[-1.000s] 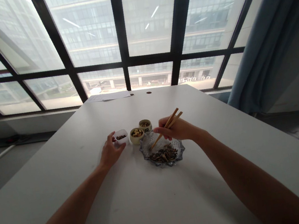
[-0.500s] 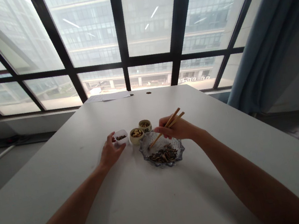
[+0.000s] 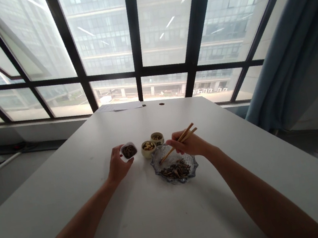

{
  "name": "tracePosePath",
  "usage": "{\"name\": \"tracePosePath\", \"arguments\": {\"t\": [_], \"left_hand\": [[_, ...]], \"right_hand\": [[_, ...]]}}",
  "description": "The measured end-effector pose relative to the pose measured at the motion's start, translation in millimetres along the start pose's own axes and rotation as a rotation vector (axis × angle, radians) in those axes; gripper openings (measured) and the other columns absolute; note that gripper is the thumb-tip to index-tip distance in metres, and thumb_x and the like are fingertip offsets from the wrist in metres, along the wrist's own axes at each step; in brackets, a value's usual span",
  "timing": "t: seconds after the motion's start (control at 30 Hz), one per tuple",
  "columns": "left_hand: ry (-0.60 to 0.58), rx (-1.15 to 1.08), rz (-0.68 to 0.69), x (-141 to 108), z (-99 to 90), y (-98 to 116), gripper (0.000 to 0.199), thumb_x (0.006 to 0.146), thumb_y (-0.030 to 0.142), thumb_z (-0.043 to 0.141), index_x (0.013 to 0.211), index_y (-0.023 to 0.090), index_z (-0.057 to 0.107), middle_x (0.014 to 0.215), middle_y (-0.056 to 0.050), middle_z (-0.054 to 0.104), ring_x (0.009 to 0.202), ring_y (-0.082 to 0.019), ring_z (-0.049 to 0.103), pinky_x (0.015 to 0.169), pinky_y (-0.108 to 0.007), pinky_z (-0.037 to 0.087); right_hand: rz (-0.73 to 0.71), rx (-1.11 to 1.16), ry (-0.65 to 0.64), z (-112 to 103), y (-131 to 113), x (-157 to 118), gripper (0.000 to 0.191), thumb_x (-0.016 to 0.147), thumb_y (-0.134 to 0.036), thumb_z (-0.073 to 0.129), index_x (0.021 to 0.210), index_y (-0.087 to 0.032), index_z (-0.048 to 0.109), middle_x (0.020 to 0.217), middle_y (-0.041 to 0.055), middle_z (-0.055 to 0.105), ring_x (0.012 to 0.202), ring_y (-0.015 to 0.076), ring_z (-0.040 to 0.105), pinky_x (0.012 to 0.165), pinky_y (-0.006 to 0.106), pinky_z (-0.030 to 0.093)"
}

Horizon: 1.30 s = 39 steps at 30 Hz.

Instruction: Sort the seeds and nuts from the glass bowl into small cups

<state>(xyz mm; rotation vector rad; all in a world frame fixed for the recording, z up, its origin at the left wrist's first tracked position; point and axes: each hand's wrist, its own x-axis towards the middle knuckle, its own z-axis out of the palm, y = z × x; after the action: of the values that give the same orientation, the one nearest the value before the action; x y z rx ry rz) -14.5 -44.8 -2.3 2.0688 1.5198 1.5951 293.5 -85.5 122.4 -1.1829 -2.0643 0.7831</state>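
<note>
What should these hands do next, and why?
Perhaps the left hand should bring the white cup over the glass bowl: the cup is tilted, dark pieces showing inside, similar-looking pieces lie in the bowl, and the right hand holds chopsticks there.

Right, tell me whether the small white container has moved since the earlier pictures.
Yes: the small white container has shifted slightly left, away from the nearer cream cup, and tipped toward the wearer.

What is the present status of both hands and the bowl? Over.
Left hand: holding small white cup, tilted. Right hand: gripping chopsticks, tips inside clear bowl. Bowl: dark pieces piled inside. Close by bowl's far side: two beige pots.
</note>
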Motion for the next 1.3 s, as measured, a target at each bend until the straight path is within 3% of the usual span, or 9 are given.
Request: {"name": "tracePosePath", "arguments": {"t": [0.27, 0.67, 0.9, 1.3], "left_hand": [[0.007, 0.017, 0.024, -6.7, 0.0, 5.1, 0.057, 0.065, 0.019, 0.073, 0.118, 0.019, 0.053, 0.116, -0.009, 0.058, 0.107, -0.026, 0.060, 0.078, -0.039, 0.060], [-0.074, 0.033, 0.039, -12.8, 5.0, 3.8, 0.058, 0.066, 0.020, 0.073, 0.120, 0.020, 0.052, 0.117, -0.010, 0.058, 0.109, -0.028, 0.060, 0.083, -0.043, 0.058], [-0.093, 0.060, 0.038, -12.5, 3.9, 4.8, 0.058, 0.066, 0.021, 0.072, 0.121, 0.019, 0.053, 0.119, -0.010, 0.058, 0.114, -0.029, 0.058, 0.086, -0.044, 0.056], [-0.097, 0.097, 0.047, -10.9, 10.2, 7.9, 0.056, 0.066, 0.019, 0.072, 0.119, 0.019, 0.054, 0.115, -0.011, 0.061, 0.108, -0.027, 0.060, 0.084, -0.041, 0.056]], "right_hand": [[-0.027, 0.036, -0.022, -1.1, 6.9, 2.7, 0.048, 0.083, -0.061, 0.060, 0.062, -0.018, 0.052, 0.050, 0.0014, 0.060, 0.040, 0.0103, 0.054, 0.038, 0.020, 0.041], [-0.035, 0.050, 0.017, -0.9, 16.6, 6.5, 0.047, 0.081, -0.061, 0.062, 0.065, -0.018, 0.054, 0.051, 0.0018, 0.062, 0.040, 0.0110, 0.056, 0.039, 0.020, 0.042], [-0.073, 0.031, 0.032, -0.2, 9.5, 4.9, 0.045, 0.080, -0.059, 0.064, 0.065, -0.018, 0.054, 0.051, 0.0005, 0.062, 0.041, 0.0112, 0.057, 0.040, 0.020, 0.044], [-0.126, -0.044, 0.065, 10.2, 1.2, -0.2, 0.050, 0.087, -0.063, 0.052, 0.064, -0.019, 0.050, 0.048, -0.0010, 0.056, 0.037, 0.0097, 0.052, 0.036, 0.019, 0.038]]}}
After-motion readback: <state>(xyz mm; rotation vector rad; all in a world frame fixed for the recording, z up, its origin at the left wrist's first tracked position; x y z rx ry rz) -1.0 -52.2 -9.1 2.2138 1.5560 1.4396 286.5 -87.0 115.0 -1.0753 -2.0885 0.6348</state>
